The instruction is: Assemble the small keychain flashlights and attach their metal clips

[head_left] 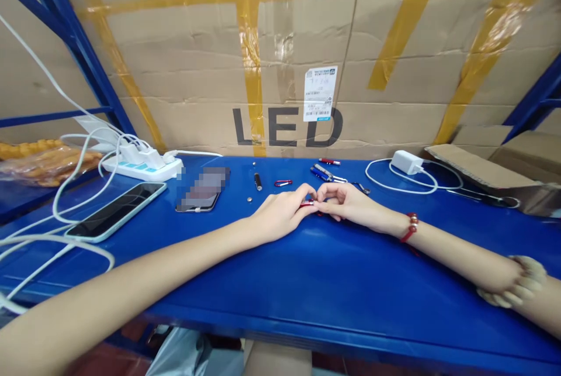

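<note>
Both hands (pixel 283 210) (pixel 353 205) pinch a red tube (pixel 307 203), its long axis roughly left-right.

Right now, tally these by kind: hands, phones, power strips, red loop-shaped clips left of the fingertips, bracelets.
Hands: 2 (left hand, right hand)
Phones: 2 (pale-cased phone, darker phone)
Power strips: 1 (white power strip)
Clips: 1 (red clip)
Bracelets: 2 (red bracelet, pale bracelet)
Total: 8

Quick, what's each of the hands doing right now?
Left hand: closed, pinching a small red piece.
Right hand: closed, fingertips at the piece's other end.
</note>
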Tool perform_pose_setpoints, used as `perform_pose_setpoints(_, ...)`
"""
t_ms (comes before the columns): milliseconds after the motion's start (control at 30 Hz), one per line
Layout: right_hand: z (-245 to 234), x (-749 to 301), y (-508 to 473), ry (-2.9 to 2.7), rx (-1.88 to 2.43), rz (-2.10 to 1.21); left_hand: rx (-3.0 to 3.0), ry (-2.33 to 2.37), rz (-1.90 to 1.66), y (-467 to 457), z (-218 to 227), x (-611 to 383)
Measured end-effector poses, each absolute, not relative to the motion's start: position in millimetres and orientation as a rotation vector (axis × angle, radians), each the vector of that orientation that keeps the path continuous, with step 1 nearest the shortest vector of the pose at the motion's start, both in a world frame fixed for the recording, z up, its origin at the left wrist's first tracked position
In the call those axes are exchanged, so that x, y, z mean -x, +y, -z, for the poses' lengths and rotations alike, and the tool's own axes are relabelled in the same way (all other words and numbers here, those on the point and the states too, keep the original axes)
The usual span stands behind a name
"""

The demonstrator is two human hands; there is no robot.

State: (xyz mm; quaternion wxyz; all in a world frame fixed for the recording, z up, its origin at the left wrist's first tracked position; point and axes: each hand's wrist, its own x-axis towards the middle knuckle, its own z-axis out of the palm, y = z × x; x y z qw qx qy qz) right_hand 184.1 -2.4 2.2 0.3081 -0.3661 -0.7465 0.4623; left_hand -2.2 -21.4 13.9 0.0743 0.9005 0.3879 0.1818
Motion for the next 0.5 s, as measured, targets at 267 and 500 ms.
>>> perform_pose_setpoints(267,-5.2,-183.6,-4.5,-1.933,1.059,-1.229,-2.646,1.104,-0.581,-17.2,-8.6,3.0)
perform_pose_setpoints(500,-2.1,-185.5,-2.1,-1.885,1.019,-1.268,-2.59,1.026,-0.648,-15.4,-6.4,3.5)
